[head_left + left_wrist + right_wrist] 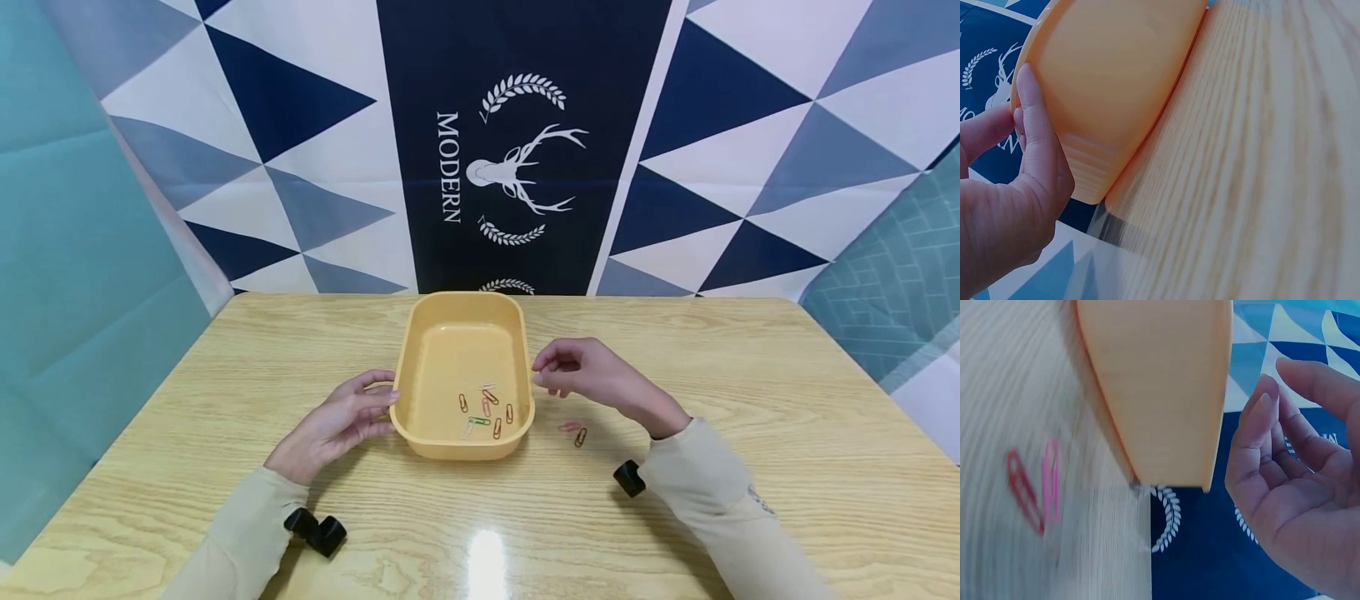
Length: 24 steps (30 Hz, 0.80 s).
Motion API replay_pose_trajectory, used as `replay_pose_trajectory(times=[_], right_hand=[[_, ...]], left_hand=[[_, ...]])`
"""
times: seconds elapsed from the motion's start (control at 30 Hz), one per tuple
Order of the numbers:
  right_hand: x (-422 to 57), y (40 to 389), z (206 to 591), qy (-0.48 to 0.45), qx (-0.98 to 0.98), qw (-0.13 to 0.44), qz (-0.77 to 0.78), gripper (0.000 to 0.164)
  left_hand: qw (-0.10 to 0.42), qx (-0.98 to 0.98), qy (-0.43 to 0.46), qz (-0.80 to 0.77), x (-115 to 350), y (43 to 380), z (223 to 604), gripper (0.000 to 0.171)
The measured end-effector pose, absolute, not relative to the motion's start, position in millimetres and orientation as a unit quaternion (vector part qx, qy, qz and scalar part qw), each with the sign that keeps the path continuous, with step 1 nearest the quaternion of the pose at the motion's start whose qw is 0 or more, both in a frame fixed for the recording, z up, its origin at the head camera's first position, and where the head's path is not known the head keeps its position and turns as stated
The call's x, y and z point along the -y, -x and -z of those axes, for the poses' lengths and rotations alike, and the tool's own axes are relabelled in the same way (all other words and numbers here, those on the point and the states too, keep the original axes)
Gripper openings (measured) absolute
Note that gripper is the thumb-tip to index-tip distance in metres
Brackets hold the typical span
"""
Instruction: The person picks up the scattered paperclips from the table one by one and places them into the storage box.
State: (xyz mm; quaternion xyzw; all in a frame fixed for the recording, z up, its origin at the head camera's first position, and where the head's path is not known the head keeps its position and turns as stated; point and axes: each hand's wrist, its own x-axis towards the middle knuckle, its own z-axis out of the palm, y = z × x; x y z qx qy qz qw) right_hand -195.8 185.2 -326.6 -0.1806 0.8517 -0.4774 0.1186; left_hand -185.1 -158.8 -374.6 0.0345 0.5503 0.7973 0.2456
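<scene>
A yellow-orange plastic tray (465, 451) sits on the table in the head view, with several paper clips (497, 428) in its near part: red, pink, green and whitish ones. At its left side my left hand (341, 421) holds the rim; in the left wrist view, the fingertips (1027, 78) meet at that edge. My right hand (581, 375) hovers beside the tray's right rim with its fingers loosely bent. Nothing shows between its thumb and fingers in the right wrist view. Below it, a pink paper clip (1052, 481) and a red paper clip (1025, 492) lie on the table.
The wooden table (480, 508) reaches back to a patterned cloth backdrop (525, 167), close behind the tray's far end. Teal cloth (82, 275) hangs at the left side. Black wrist mounts (315, 532) show under both sleeves.
</scene>
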Motion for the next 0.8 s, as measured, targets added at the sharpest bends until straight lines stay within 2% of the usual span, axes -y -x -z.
replay_pose_trajectory(times=[0.43, 0.57, 0.8], right_hand=[[-230, 185, 335, 0.153, -0.872, 0.123, 0.448, 0.022], [-234, 185, 338, 0.145, -0.872, 0.137, 0.447, 0.020], [-234, 186, 345, 0.162, -0.884, 0.123, 0.422, 0.015]], left_hand=[[0.245, -0.553, -0.031, -0.796, 159, 186, 374, 0.040], [0.246, -0.559, -0.030, -0.792, 160, 185, 374, 0.042], [0.247, -0.548, -0.031, -0.799, 158, 185, 375, 0.042]])
